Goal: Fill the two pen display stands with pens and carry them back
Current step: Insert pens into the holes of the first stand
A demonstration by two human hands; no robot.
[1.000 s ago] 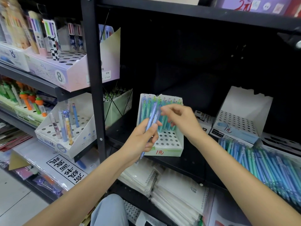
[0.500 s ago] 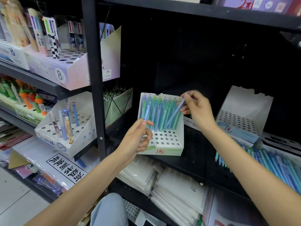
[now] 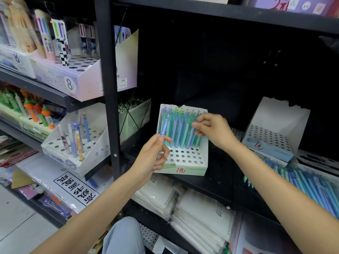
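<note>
So the near pen display stand (image 3: 183,158) is sitting on the black shelf (image 3: 211,187) right between and just beyond the two hands, its back rows already packed with blue and green pens (image 3: 180,129), front rows of holes still bare, so filling is likely about halfway on this one. The right hand (image 3: 213,130) is reaching over the stand's right side, fingers curled and pinching one purple-blue pen (image 3: 190,136), probably seating it in the row next to the filled ones. The left hand (image 3: 153,156) is hovering at the stand's left front corner, thumb and fingers gripping a spare purple pen (image 3: 165,127) upright, tip end down in the fist; it looks held ready as the next one to hand across or drop in. The second stand (image 3: 275,136) is sitting well off to the right of the right hand, all holes looking unfilled, so it is likely next. The loose supply of blue pens (image 3: 311,187) is lying below and to the right of the right forearm, within easy reach for refills. Left of the left hand, past the black upright post (image 3: 108,88), other stands (image 3: 77,143) are holding assorted pens, not part of this job. Notebooks (image 3: 192,208) are stacked on the shelf below the hands.
</note>
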